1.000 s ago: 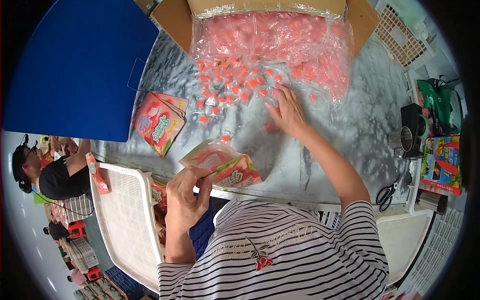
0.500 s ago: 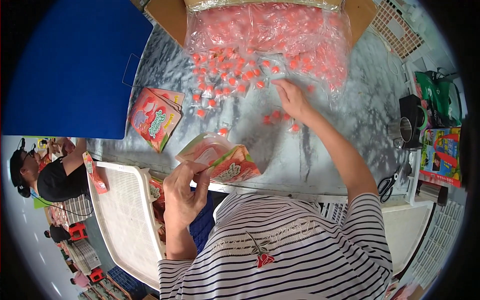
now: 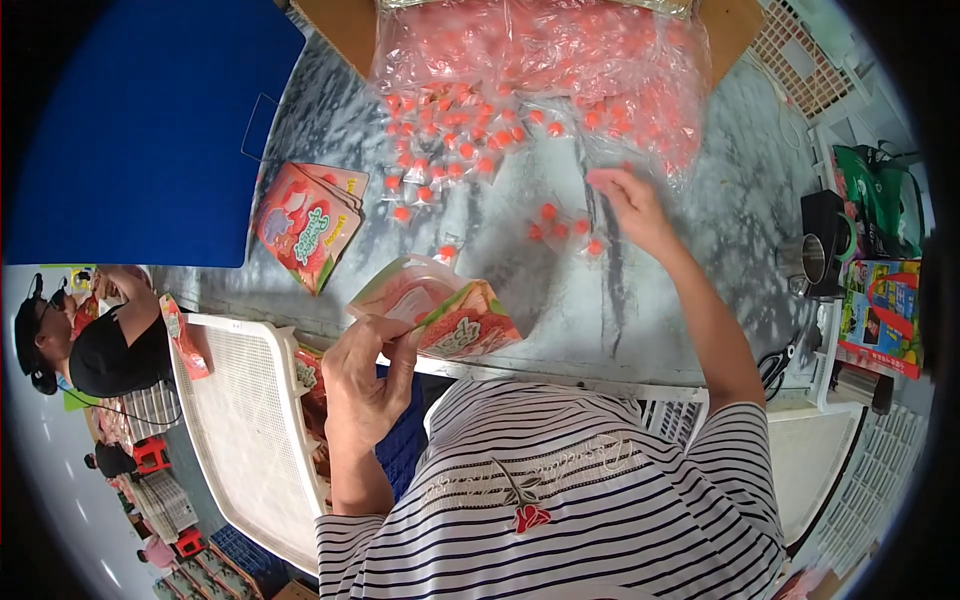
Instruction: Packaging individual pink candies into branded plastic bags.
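Observation:
My left hand pinches the rim of a printed red and green pouch, whose mouth gapes toward the box. My right hand is stretched over the table, its fingers closed on a blurred pinkish-red piece, which looks like one of the round red candies in clear wrappers. Left of that hand lies a small group of wrapped candies. Farther off, a larger spread of wrapped candies lies before the box. One single candy rests just beyond the pouch.
An open cardboard box holds a clear bag full of candies. Flat pouches are stacked at left, near a blue panel. A white tray stands below; scissors and a metal cup are at right. A co-worker works at far left.
My right hand has moved right, away from the candy spread, and its fingertips now cover the spot where a single candy lay. My left hand keeps the pouch almost in place.

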